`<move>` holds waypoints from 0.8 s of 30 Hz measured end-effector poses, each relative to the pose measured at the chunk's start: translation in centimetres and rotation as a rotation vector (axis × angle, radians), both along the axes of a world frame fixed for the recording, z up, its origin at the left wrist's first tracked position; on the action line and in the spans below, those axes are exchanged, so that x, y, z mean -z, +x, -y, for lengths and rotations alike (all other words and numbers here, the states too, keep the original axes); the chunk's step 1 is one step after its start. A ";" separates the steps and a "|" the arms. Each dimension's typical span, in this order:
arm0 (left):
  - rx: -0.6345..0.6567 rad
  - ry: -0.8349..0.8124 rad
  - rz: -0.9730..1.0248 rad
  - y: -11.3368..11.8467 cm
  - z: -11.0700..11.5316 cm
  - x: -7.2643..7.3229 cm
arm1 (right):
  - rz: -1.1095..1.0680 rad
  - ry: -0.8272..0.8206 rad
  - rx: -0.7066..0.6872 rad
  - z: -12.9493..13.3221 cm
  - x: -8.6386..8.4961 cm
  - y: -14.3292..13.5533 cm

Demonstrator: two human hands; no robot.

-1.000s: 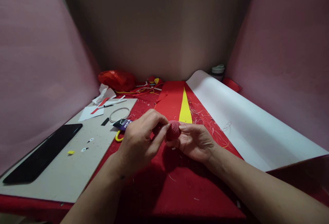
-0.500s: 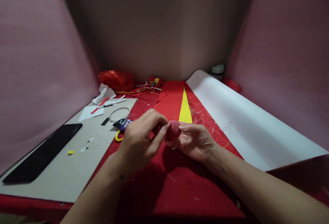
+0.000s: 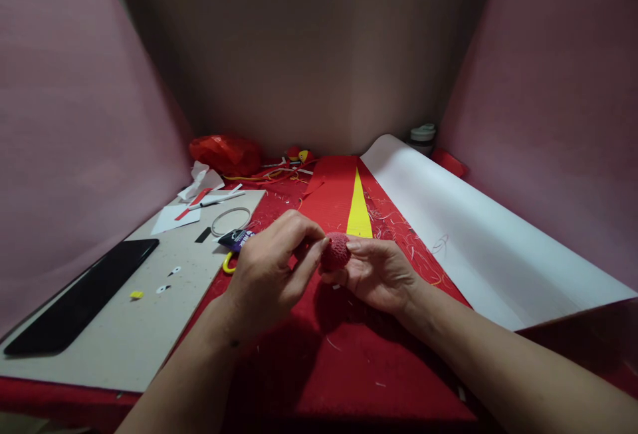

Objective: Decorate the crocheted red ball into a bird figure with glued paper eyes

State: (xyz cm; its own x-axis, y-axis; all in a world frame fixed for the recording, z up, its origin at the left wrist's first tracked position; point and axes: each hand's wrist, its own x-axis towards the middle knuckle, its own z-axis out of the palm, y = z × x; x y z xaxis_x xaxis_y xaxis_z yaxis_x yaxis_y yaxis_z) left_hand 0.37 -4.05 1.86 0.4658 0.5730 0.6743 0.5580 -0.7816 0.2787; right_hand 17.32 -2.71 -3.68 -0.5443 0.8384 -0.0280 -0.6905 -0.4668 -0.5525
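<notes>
A small red rounded piece with a bumpy, ribbed surface (image 3: 335,252) is held up between my hands above the red cloth. My right hand (image 3: 376,271) grips its right side, thumb on the upper edge and the fingers curled beneath. At the left edge, the thumb and forefinger of my left hand (image 3: 279,258) are pinched together against it. A bit of red shows behind the left fingers, too hidden to make out. Past the hands lie a red corrugated sheet (image 3: 329,188) and a yellow pointed strip (image 3: 359,211).
On the left, a grey board (image 3: 134,347) carries a black phone-like slab (image 3: 84,294), paper eyes (image 3: 163,289), a pen (image 3: 216,200) and a metal ring (image 3: 231,211). Yellow-handled scissors (image 3: 228,262) lie partly under a dark tube (image 3: 235,240). A white sheet (image 3: 473,241) lies right; a red bag (image 3: 226,155) sits behind.
</notes>
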 end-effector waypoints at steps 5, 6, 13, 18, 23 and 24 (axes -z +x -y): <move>0.002 0.001 -0.003 0.1 0.1 0.1 | -0.020 -0.003 -0.009 -0.1 -0.1 0.0; 0.001 0.003 -0.002 0.1 0.1 0.1 | -0.019 -0.003 -0.011 -0.1 -0.1 0.0; 0.002 0.000 -0.008 0.0 0.1 0.0 | 0.005 -0.001 -0.012 0.1 -0.2 0.0; 0.004 0.000 -0.004 0.1 0.1 -0.1 | -0.003 0.011 -0.002 0.1 -0.1 0.0; -0.013 0.020 -0.011 -0.1 0.1 0.0 | -0.008 0.012 -0.015 0.0 0.1 0.0; -0.013 0.020 -0.013 -0.1 0.0 0.1 | -0.009 0.007 -0.013 0.0 0.1 0.0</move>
